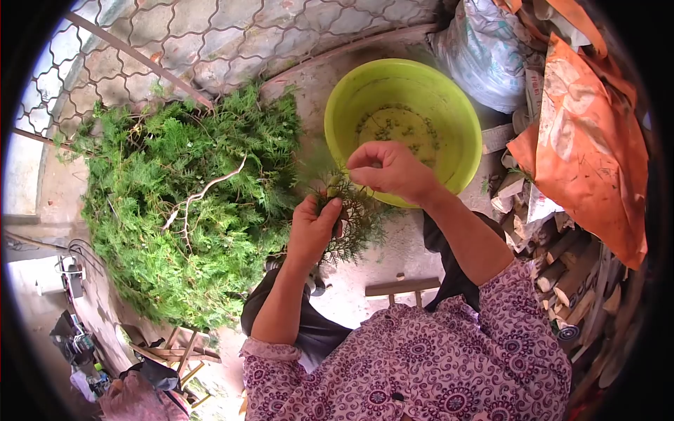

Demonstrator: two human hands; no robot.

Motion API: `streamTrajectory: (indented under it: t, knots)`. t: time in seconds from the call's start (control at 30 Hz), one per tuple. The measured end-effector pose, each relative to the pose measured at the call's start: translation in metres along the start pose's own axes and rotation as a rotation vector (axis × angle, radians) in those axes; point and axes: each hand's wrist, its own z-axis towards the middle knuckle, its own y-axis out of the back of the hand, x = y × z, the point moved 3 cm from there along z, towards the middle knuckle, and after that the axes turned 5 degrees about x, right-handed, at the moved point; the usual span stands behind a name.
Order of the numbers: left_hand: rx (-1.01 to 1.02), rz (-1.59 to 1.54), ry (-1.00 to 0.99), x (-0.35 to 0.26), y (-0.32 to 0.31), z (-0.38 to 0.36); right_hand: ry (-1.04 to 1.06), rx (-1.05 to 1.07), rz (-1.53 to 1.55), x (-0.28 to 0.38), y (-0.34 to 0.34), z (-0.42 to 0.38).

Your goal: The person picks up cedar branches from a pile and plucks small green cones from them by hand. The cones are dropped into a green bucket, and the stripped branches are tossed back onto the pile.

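My left hand point(314, 226) is closed around a leafy green sprig point(351, 224), whose fronds hang down to the right of my fingers. Just above and to the right, my right hand point(393, 170) has its fingers pinched together over the near left rim of a yellow-green basin point(460, 105); what they hold, if anything, is too small to make out. Small round green bits point(400, 128) lie on the basin's bottom. To the left of my hands is a large pile of green branches point(154, 203), with a bare forked twig point(203, 193) on top.
Wire mesh point(232, 35) runs behind the pile and basin. A white sack point(484, 59), an orange sheet point(590, 147) and stacked firewood point(572, 274) stand at the right. A wooden stool point(400, 287) is near my knees. Assorted items lie at lower left.
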Motion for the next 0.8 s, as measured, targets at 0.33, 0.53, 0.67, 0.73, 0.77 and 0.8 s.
streamTrajectory:
  t: [0.33,0.53,0.67,0.73,0.77,0.8]
  knots:
    - [0.079,0.283,-0.004,0.006,-0.003,-0.002,0.097,0.062,-0.317,-0.011,-0.01,0.0]
    - [0.005,0.132,-0.154,0.007,-0.003,-0.004,0.118,0.078,-0.289,-0.01,-0.01,-0.003]
    - [0.071,0.107,-0.062,0.009,-0.002,-0.005,0.068,0.127,-0.365,-0.006,-0.01,-0.005]
    - [0.088,0.118,-0.074,0.009,0.0,-0.005,0.025,0.152,-0.361,-0.007,-0.01,-0.005]
    - [0.129,0.111,-0.061,0.006,0.0,-0.006,0.054,0.164,-0.333,-0.006,-0.01,-0.004]
    - [0.17,0.103,-0.048,0.004,-0.001,-0.008,0.081,0.175,-0.304,-0.006,-0.01,-0.004]
